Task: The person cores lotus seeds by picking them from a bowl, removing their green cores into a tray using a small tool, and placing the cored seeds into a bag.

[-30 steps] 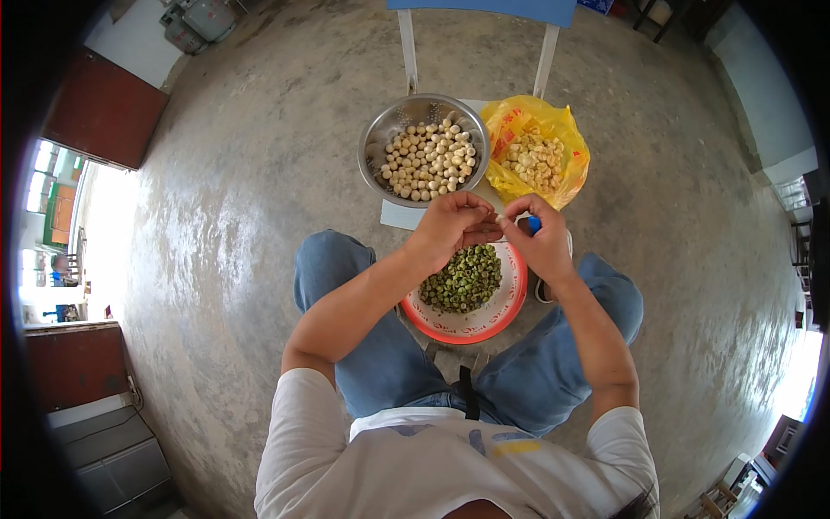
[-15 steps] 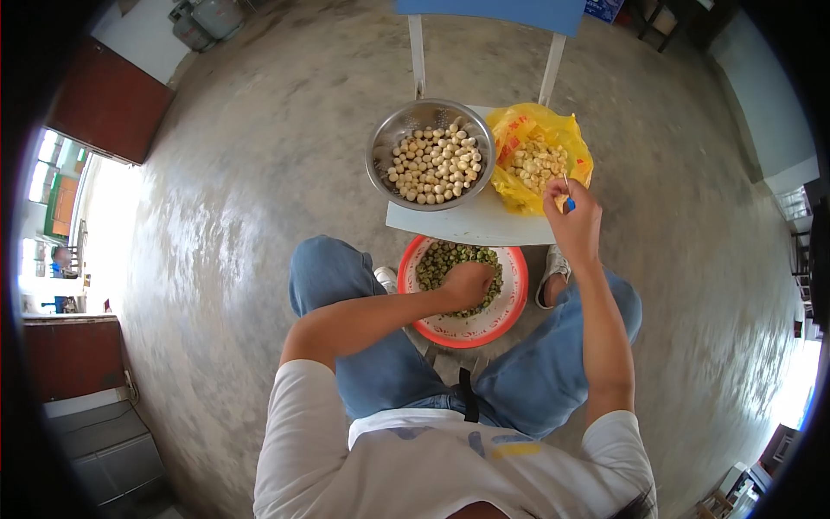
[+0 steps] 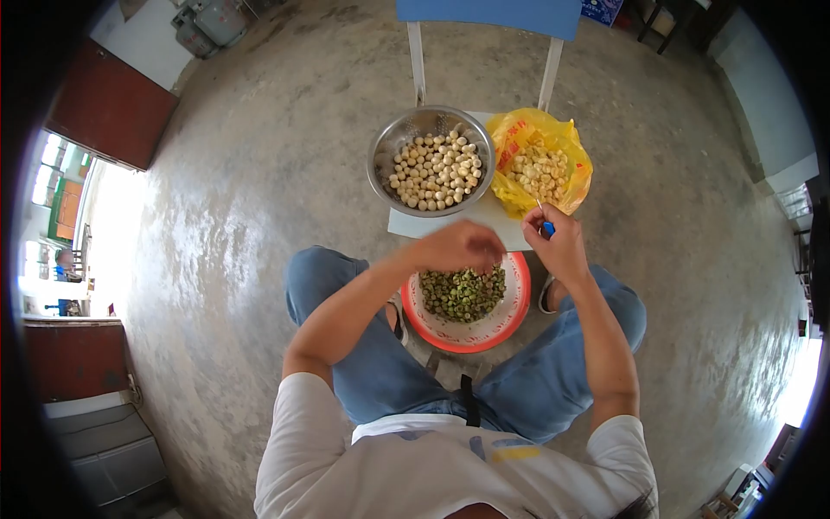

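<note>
My left hand hovers over the back rim of the red-rimmed basin, its fingers bent downward and smeared by motion. Whether they hold anything is hidden. In my right hand is a small blue-handled tool with a thin metal tip, gripped in closed fingers near the seat's front right corner. Green-brown pieces fill the middle of the basin. Behind my left hand, a metal colander holds round cream-coloured balls. Pale pieces lie in an open yellow plastic bag beyond my right hand.
The colander and bag stand on a white chair seat with a blue backrest. My knees flank the basin, which sits low between my feet. Gas cylinders stand far back left on the concrete floor.
My left hand has risen out of the basin and moved toward the seat. My right hand, still around the blue-handled tool, has come lower and slightly left, away from the bag.
</note>
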{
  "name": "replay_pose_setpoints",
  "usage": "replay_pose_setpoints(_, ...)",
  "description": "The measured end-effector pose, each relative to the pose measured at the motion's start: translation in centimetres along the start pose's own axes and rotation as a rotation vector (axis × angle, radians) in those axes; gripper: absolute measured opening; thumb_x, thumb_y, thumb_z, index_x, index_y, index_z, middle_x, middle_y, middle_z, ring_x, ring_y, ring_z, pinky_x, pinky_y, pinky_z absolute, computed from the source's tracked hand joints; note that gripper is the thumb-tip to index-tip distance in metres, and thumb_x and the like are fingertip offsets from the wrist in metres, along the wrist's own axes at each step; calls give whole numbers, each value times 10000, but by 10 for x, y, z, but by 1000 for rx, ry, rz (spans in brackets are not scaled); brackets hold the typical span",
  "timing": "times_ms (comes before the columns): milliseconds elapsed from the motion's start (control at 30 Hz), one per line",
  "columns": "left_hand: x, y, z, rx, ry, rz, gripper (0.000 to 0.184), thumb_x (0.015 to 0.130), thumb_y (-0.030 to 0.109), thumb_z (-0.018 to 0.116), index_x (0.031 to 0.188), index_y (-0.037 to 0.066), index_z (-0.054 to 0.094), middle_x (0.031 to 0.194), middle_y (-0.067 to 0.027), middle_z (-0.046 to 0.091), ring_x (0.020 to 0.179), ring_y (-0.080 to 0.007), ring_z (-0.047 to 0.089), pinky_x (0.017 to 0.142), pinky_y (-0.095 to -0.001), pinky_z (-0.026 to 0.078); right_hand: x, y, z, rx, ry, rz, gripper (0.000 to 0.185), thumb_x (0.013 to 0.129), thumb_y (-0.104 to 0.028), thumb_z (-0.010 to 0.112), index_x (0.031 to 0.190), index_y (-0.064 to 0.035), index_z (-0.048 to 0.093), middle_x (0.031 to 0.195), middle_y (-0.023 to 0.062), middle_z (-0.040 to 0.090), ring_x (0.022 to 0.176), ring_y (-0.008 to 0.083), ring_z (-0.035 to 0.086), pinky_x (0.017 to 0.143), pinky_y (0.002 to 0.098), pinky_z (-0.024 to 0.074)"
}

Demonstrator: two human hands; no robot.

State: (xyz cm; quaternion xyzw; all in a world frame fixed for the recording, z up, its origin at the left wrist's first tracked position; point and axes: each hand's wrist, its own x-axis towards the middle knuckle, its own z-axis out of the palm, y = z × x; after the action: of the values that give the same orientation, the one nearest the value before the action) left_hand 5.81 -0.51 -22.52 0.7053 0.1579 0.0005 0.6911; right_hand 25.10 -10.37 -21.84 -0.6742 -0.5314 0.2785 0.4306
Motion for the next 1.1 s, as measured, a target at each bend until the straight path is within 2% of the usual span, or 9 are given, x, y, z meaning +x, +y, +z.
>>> replay_pose_setpoints(67, -1, 3, -26, -230, 290, 73, 196, 827, -6, 531, 1012, -12, 595, 899, -51, 650, 722, -107, 617, 700, -244, 514, 0, -6, 3, 59, -62, 28, 87, 778, -69, 632, 804, 1, 588, 682, 21, 584, 592, 66, 512, 553, 217, 424)
replay_pose_setpoints(100, 6, -6, -43, -133, 418, 98, 177, 798, -12, 559, 969, -17, 607, 888, -61, 646, 743, -100, 617, 696, -245, 513, -1, -8, 5, 87, -96, 41, 96, 779, -76, 631, 803, 6, 585, 677, 23, 575, 584, 72, 506, 557, 224, 428)
replay_pose_setpoints(167, 14, -21, -62, 318, 674, 75, 206, 726, -41, 591, 923, 7, 627, 848, -85, 639, 729, -145, 614, 660, -272, 497, 0, -12, 10, 94, -158, 21, 104, 786, -87, 632, 806, 4, 585, 673, 20, 569, 589, 73, 505, 562, 226, 430)
replay_pose_setpoints(267, 33, -48, -75, 782, 798, 94, 245, 647, -47, 608, 878, 32, 635, 824, -118, 611, 757, -246, 595, 657, -337, 471, -1, -7, 18, 96, -239, -8, 112, 786, -92, 635, 808, 2, 580, 668, 21, 564, 593, 75, 507, 572, 232, 436)
replay_pose_setpoints(400, 42, -56, -77, 889, 729, 171, 231, 628, -4, 624, 854, 43, 621, 858, -137, 582, 849, -341, 559, 708, -412, 442, -5, -3, 24, 74, -316, 1, 121, 785, -98, 635, 809, -1, 566, 659, 34, 558, 584, 88, 509, 573, 249, 441)
replay_pose_setpoints(600, 46, -54, -78, 885, 709, 87, 221, 644, 11, 644, 862, 34, 618, 844, -136, 587, 809, -302, 581, 694, -374, 456, -10, -8, 30, 83, -371, -66, 95, 849, -91, 553, 884, -6, 531, 635, 48, 527, 584, 102, 515, 575, 264, 436)
replay_pose_setpoints(700, 43, -40, -75, 685, 719, 63, 162, 697, 42, 665, 845, 8, 610, 825, -101, 608, 739, -208, 593, 664, -314, 466, -11, -4, 30, 173, -311, -110, 83, 902, -84, 474, 920, -11, 509, 633, 52, 521, 589, 104, 518, 571, 255, 426)
replay_pose_setpoints(900, 11, 0, -38, -756, 443, 88, 175, 855, 88, 592, 1004, -4, 600, 889, -57, 624, 732, -106, 573, 683, -256, 486, -15, -23, 22, 323, -312, 55, 126, 958, -112, 401, 949, -28, 494, 604, 48, 515, 537, 114, 518, 504, 251, 397)
replay_pose_setpoints(1100, 2, -1, -10, -975, 285, 105, 222, 913, 170, 533, 1065, 15, 581, 978, -86, 622, 778, -116, 567, 729, -257, 487, -18, -15, 43, 261, -207, -35, 112, 953, -118, 420, 920, -27, 477, 558, 78, 477, 475, 139, 465, 469, 280, 368)
